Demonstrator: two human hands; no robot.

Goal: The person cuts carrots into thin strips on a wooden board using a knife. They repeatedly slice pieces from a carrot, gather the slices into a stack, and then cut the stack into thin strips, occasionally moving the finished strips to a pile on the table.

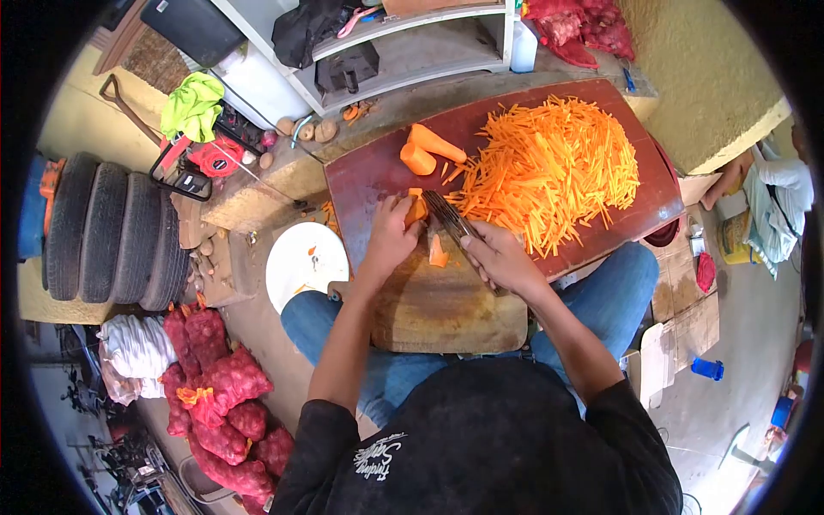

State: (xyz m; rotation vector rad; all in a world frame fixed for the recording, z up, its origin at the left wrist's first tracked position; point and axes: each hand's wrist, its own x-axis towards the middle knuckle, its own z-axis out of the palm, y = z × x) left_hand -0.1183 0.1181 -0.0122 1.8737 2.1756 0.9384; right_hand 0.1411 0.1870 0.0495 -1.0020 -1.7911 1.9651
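My left hand [396, 225] is closed on a piece of carrot [416, 209] at the upper left of the wooden cutting board [455, 318]. In my right hand [506, 259] is a knife [446, 213], its dark blade slanting up and left beside that carrot piece. A loose carrot chunk [439, 251] lies on the board between my hands. To the right, a large heap of carrot sticks [554, 172] spreads over the red table [365, 176]. Two peeled carrot lengths [438, 142] [418, 160] rest left of the heap.
A round white lid or bucket [306, 266] with orange scraps stands left of the table. Red mesh sacks [227, 395] are piled at lower left, below several tyres [107, 232]. A metal shelf [412, 60] stands behind the table.
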